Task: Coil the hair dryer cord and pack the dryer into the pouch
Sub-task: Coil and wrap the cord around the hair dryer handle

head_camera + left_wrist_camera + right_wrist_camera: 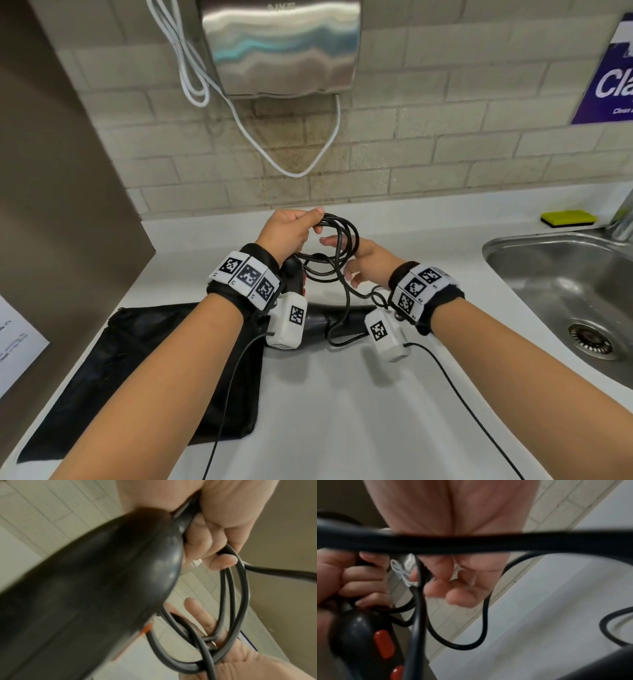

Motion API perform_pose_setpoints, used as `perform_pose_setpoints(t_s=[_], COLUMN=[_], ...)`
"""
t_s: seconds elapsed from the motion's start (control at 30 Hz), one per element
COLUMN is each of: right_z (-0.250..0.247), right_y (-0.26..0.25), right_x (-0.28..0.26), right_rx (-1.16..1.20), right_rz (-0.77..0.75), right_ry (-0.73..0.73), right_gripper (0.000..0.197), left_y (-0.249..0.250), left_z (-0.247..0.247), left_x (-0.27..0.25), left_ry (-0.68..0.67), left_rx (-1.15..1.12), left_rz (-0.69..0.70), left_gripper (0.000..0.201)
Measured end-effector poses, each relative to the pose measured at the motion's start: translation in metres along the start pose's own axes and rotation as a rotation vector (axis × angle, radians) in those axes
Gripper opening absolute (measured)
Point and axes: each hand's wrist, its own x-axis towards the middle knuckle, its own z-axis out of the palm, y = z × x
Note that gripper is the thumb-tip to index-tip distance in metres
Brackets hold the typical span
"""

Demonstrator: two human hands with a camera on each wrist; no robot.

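While the left hand [290, 233] clenches cord [342, 246] loops, the right hand's [363, 263] grip seems spread.

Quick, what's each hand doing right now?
Left hand: grips the coiled black cord.
Right hand: open, fingers straight, inside the cord loops.

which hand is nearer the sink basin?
Right. The right hand is at the cord loops on the side toward the sink; the left hand grips the loops farther away.

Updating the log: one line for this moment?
left hand: grips black cord loops | right hand: open inside loops | black hair dryer: unpacked | black pouch: flat on counter
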Motion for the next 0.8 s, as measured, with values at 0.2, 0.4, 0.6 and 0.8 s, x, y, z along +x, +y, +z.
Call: perform_pose_setpoints(t_s=[0.2, 0.4, 0.6, 0.8], right_z=[0.007, -0.002, -0.027, -0.044], right_y=[-0.005, -0.005, 0.009, 0.030], right_x=[0.005, 0.006, 0.014, 0.016], right_rx=[-0.109, -0.211, -0.178, -0.095], right_rz=[-0.042, -0.125, -0.093, 0.078], right_ry=[-0.089, 0.151, 0.518, 0.696], right_gripper=[0.048, 0.032, 0.014, 0.015], left_y=[0.000, 0.002, 0.003, 0.003], left_z=[-0.005, -0.005, -0.004, -0.006], left_x=[-0.003, -0.007, -0.010, -0.011], left_ry=[-0.006, -0.020, -0.020, -0.017], left_rx=[-0.010, -0.013, 0.019, 0.036], left_rz=[-0.011, 0.000, 0.010, 0.011], left_gripper=[0.042, 0.043, 0.043, 0.042])
